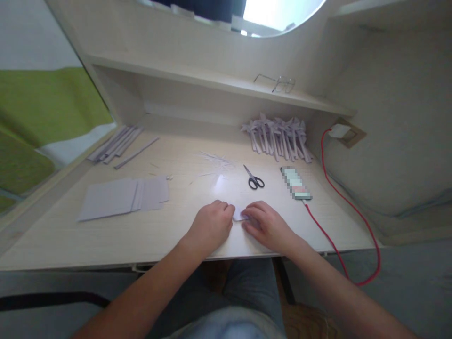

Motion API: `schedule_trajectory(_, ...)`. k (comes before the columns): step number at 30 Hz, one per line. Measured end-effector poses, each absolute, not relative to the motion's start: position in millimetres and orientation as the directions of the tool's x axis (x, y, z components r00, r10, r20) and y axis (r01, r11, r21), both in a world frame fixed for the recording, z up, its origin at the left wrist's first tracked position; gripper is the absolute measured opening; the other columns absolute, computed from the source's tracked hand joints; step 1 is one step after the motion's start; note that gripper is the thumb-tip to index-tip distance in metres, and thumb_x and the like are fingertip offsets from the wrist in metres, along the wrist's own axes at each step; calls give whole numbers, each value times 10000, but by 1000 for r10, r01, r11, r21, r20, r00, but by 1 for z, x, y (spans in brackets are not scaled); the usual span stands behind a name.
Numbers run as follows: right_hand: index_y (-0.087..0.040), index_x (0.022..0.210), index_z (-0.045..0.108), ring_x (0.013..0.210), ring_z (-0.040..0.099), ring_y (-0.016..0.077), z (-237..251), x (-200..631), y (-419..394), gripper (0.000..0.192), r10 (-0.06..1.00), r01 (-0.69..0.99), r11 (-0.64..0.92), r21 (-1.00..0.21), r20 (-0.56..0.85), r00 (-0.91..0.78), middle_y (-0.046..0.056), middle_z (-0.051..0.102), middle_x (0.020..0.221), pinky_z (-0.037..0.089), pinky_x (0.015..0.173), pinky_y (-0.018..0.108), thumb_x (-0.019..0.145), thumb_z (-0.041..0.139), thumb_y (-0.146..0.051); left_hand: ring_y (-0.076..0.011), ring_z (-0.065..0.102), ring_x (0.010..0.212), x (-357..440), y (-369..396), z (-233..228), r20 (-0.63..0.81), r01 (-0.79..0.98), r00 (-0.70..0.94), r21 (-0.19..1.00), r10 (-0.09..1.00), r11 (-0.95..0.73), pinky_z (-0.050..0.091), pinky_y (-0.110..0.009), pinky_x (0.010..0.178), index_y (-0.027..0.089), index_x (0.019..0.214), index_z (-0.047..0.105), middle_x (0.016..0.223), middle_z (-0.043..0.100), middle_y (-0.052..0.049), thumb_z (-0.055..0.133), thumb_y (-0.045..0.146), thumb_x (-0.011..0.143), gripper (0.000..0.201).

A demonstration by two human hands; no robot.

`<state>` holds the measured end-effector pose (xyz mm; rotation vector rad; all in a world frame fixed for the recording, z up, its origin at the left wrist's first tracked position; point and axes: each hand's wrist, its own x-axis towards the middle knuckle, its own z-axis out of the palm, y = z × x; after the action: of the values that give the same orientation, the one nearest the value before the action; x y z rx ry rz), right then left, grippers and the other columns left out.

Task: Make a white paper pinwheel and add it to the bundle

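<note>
A small piece of white paper [239, 215] lies at the desk's front edge between my two hands. My left hand [214, 225] is closed with its fingers curled at the paper's left side. On the paper's right side, my right hand [265, 225] pinches it between thumb and fingers. Much of the paper is covered by my fingers, so its folds are hard to make out. Just beyond my hands lies a pair of scissors [254, 181] with black handles, blades pointing away. Thin paper strips [218, 162] are scattered farther back.
Flat paper sheets [109, 198] and folded paper strips [118, 145] lie at the left. Pinwheel-topped paper sticks [277, 136] are heaped at the back right. A phone [295, 183] with a red cable [328, 239] lies at the right. Glasses [282, 84] rest on the shelf [197, 79].
</note>
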<state>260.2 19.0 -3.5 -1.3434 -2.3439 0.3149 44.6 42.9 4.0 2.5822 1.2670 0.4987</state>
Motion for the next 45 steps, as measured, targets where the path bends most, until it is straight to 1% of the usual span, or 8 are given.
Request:
schedule_trajectory(6, -180, 1070, 708, 969, 633, 269, -11, 261, 34, 163, 791, 746, 598, -295, 371, -487, 126, 713, 1033, 528, 862, 429, 933, 621, -163, -278, 692, 944, 40, 54, -2, 228, 686, 506, 478, 832, -549, 523, -399, 876, 139, 983, 750, 998, 762, -138, 545, 132, 900, 221)
schedule_trajectory(12, -169, 941, 728, 864, 655, 222, 17, 252, 51, 150, 789, 715, 597, -363, 426, -442, 93, 733, 910, 507, 795, 365, 959, 584, -205, -181, 719, 861, 15, 73, 27, 192, 547, 533, 665, 824, -508, 529, -259, 812, 178, 954, 784, 954, 801, -38, 593, 272, 931, 214)
schedule_trajectory(15, -185, 874, 748, 697, 634, 155, 46, 243, 68, 116, 818, 687, 570, -450, 381, -430, 23, 730, 783, 473, 655, 284, 912, 645, -223, -188, 696, 817, 4, 96, 59, 112, 425, 633, 776, 766, -466, 496, -251, 710, 182, 939, 802, 884, 788, -29, 590, 414, 943, 315)
schedule_trajectory(19, -158, 802, 771, 567, 541, 119, 70, 241, 97, 243, 889, 504, 394, -768, 179, -422, 7, 674, 645, 380, 511, 241, 885, 687, -371, -123, 527, 526, 1, 134, 88, 57, 408, 702, 786, 710, -465, 337, -224, 499, 144, 688, 772, 562, 637, 8, 678, 387, 854, 310)
schedule_trajectory(25, -142, 811, 770, 545, 527, 113, 70, 254, 123, 370, 940, 332, 225, -916, 115, -320, 41, 707, 676, 345, 472, 233, 862, 716, -505, -198, 678, 701, -4, 170, 86, -74, 306, 798, 905, 598, -295, 490, -264, 644, 149, 869, 829, 780, 777, -83, 685, 405, 855, 294)
schedule_trajectory(31, -156, 720, 736, 536, 504, 101, 55, 242, 127, 342, 944, 305, 258, -917, 173, -281, 7, 668, 626, 363, 523, 247, 880, 709, -457, -195, 703, 765, 1, 162, 65, -97, 287, 799, 929, 593, -235, 523, -284, 726, 157, 921, 796, 840, 771, -71, 653, 415, 904, 296)
schedule_trajectory(37, -182, 686, 727, 601, 550, 127, 34, 241, 129, 331, 944, 316, 282, -906, 202, -262, 3, 675, 645, 390, 590, 269, 909, 691, -423, -164, 637, 672, 9, 150, 42, -83, 291, 732, 936, 676, -200, 502, -268, 663, 160, 788, 745, 725, 702, -27, 599, 453, 939, 361)
schedule_trajectory(45, -187, 635, 704, 600, 543, 130, 19, 242, 128, 371, 972, 242, 213, -947, 179, -153, 0, 657, 620, 422, 634, 273, 900, 693, -446, -169, 623, 692, 3, 156, 37, -113, 329, 766, 915, 633, -234, 466, -274, 708, 168, 743, 723, 747, 727, -35, 567, 421, 955, 365)
